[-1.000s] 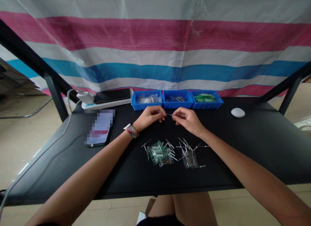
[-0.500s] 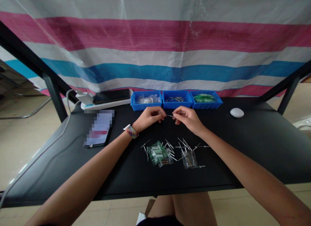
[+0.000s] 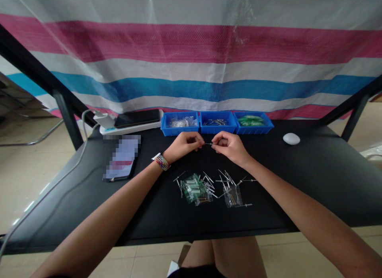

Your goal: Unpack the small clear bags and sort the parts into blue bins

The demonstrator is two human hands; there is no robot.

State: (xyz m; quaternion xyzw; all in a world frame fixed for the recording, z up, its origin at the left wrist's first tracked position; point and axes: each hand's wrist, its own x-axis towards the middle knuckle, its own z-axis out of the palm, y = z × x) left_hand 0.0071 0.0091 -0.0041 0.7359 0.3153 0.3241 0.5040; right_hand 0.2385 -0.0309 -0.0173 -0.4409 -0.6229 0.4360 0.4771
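Observation:
Between my two hands, just in front of the blue bins, a thin silver blind rivet (image 3: pixel 208 143) is held level. My left hand (image 3: pixel 185 146) pinches one end of it, and my right hand (image 3: pixel 231 147) pinches the other. Fingertips hide both ends. Closer to me on the black table lie several loose blind rivets (image 3: pixel 210 185), around a green plastic bag (image 3: pixel 191 189) with rivets on it. To its right is a small clear bag (image 3: pixel 233 198) with gold-coloured pieces showing, and more rivets lie about it.
Behind my hands stand a blue bin of clear bags (image 3: pixel 179 131), a blue bin of rivets (image 3: pixel 217 130) and a blue bin of green bags (image 3: pixel 254 130). A phone (image 3: pixel 123 158) and a power strip (image 3: pixel 131 128) lie left; a white mouse (image 3: pixel 291 139) lies right.
My right fingers have shifted slightly left along the rivet and curled closer around its end. My left hand and the things on the table look unmoved.

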